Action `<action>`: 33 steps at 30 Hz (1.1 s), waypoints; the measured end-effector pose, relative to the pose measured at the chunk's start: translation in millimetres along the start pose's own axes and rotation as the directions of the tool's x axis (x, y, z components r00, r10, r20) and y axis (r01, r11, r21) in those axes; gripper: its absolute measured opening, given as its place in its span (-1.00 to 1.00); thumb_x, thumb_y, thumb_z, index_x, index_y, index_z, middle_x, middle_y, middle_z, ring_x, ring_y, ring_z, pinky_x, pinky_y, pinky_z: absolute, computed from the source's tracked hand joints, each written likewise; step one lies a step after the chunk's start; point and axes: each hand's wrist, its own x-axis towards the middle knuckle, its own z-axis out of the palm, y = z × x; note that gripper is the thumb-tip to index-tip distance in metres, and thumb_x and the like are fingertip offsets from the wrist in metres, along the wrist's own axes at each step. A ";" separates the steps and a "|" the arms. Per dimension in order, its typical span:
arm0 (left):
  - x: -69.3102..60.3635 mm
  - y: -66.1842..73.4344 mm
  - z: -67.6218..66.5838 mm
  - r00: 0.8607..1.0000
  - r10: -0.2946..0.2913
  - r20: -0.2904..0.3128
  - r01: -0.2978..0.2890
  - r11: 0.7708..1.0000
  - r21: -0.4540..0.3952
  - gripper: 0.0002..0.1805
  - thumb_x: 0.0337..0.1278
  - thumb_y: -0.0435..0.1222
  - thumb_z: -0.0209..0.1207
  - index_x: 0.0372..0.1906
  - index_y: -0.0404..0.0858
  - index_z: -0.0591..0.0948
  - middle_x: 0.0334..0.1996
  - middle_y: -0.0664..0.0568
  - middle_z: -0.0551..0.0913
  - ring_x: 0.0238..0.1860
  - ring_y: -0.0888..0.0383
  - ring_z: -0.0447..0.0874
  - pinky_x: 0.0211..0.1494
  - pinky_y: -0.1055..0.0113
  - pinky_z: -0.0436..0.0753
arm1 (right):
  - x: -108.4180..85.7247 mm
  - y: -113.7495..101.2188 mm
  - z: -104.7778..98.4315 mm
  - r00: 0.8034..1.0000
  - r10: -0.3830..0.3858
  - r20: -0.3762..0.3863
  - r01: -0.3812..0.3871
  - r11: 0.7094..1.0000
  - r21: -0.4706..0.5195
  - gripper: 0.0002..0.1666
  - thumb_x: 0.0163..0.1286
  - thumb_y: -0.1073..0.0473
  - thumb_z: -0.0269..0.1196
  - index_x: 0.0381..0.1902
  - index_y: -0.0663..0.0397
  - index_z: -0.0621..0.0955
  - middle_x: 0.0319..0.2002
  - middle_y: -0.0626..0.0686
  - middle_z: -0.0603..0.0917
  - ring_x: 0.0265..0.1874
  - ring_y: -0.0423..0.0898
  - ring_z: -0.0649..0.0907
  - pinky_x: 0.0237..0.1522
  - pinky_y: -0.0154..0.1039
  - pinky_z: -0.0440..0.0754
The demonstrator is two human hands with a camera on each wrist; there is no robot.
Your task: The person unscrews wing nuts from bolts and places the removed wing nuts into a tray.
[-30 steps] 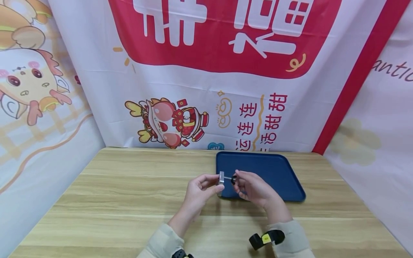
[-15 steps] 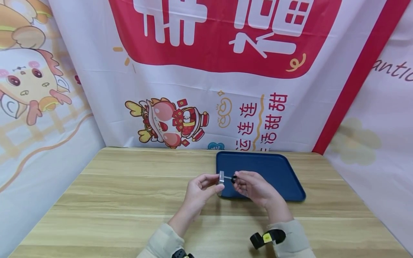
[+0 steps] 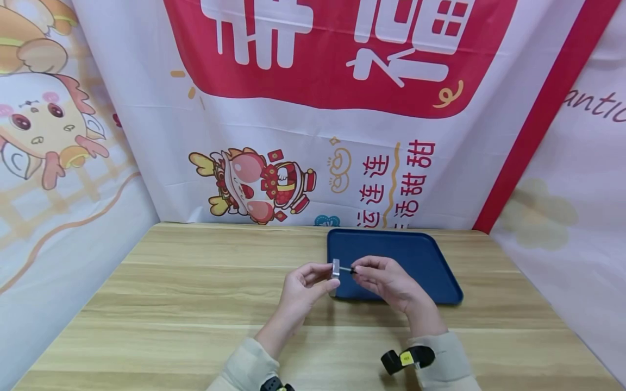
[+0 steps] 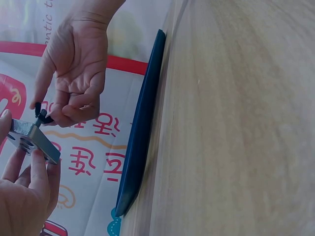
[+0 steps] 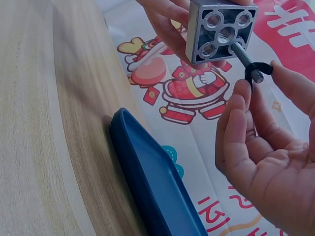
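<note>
Pinching a small square metal block [image 5: 216, 35] by its sides, the left hand [image 3: 305, 288] holds it up in the air over the counter [image 3: 195, 282], by the left edge of the blue tray [image 3: 406, 255] in the head view. The block has one big hole in the middle and smaller holes at its corners. A silver screw [image 5: 241, 55] sticks out of it near one corner, pointing toward the right hand [image 3: 388, 282]. A black wing nut [image 5: 264, 67] sits around the screw, close to its tip, and a bit of screw pokes out past it. The right hand pinches the wing nut's little wings between thumb and finger, with its other fingers bent. The tray lies flat near the counter's far edge, toward the far right corner. Behind the far edge hangs a white and red cloth [image 3: 293, 122] with a cartoon dragon on it.
</note>
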 end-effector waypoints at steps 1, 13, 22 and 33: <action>-0.2 0.1 0.0 1.000 -0.001 0.002 0.001 1.000 -0.004 -0.56 0.08 -0.28 0.42 0.09 -0.27 0.64 0.11 -0.09 0.71 0.12 0.09 0.68 0.09 0.32 0.72 | 0.1 0.0 0.0 1.000 -0.006 0.001 0.006 1.000 -0.011 -0.86 0.37 0.14 0.33 -0.14 -0.01 0.66 -0.13 -0.06 0.67 -0.14 -0.16 0.67 0.08 -0.31 0.67; -0.9 3.0 -0.1 1.000 -0.008 0.008 0.008 1.000 -0.017 -0.56 0.08 -0.28 0.42 0.09 -0.26 0.64 0.10 -0.07 0.71 0.12 0.11 0.68 0.10 0.33 0.71 | 1.3 1.5 0.3 0.996 -0.077 0.050 0.081 0.992 -0.099 -0.74 0.35 0.21 0.33 -0.01 -0.01 0.61 -0.06 -0.04 0.62 -0.06 -0.10 0.62 0.27 -0.06 0.54; -0.1 3.0 -0.3 1.000 0.006 -0.001 -0.006 1.000 -0.006 -0.56 0.09 -0.29 0.41 0.09 -0.29 0.64 0.12 -0.10 0.70 0.14 0.07 0.68 0.11 0.33 0.71 | 0.7 -0.4 2.5 1.000 -0.018 -0.002 0.018 0.998 -0.065 -0.60 0.50 -0.17 0.13 -0.02 0.02 0.59 -0.22 -0.09 0.62 -0.19 -0.14 0.64 0.08 -0.24 0.63; -0.7 3.2 0.8 1.000 0.020 -0.007 -0.020 1.000 -0.005 -0.57 0.10 -0.33 0.40 0.09 -0.33 0.63 0.12 -0.13 0.70 0.16 0.05 0.66 0.10 0.36 0.70 | 3.7 3.6 8.0 0.990 0.119 0.071 -0.128 0.980 0.149 -0.65 0.59 -0.15 -0.02 -0.29 -0.17 0.58 -0.43 -0.12 0.64 -0.37 -0.22 0.59 -0.29 -0.41 0.59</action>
